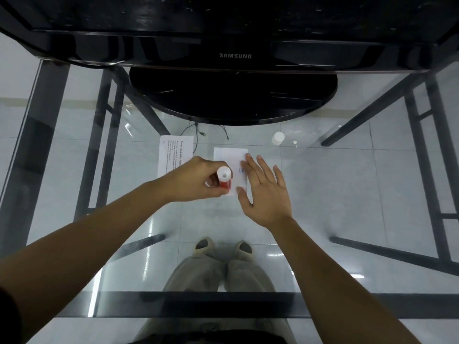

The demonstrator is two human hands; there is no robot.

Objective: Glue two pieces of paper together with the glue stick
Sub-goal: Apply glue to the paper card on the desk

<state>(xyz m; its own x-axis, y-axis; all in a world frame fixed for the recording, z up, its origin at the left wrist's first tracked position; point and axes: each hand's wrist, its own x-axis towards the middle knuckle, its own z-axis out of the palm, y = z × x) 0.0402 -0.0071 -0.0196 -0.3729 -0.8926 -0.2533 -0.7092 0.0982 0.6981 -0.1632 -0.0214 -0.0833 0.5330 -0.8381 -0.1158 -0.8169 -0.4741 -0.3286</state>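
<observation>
A red glue stick (225,178) with a white end stands upright over the left part of a small white paper (229,155), gripped by my left hand (196,181). My right hand (264,192) lies flat with fingers spread on that paper's right edge, holding nothing. A second white sheet (175,151) with printed text lies just to the left, partly hidden by my left hand. Whether the stick's tip touches the paper is hidden. The glue stick's white cap (278,138) stands apart at the back right.
The papers rest on a glass table (347,194) with a dark metal frame. A black Samsung monitor (233,55) on an oval base (233,95) stands right behind the papers. Through the glass show the person's legs, shoes and tiled floor.
</observation>
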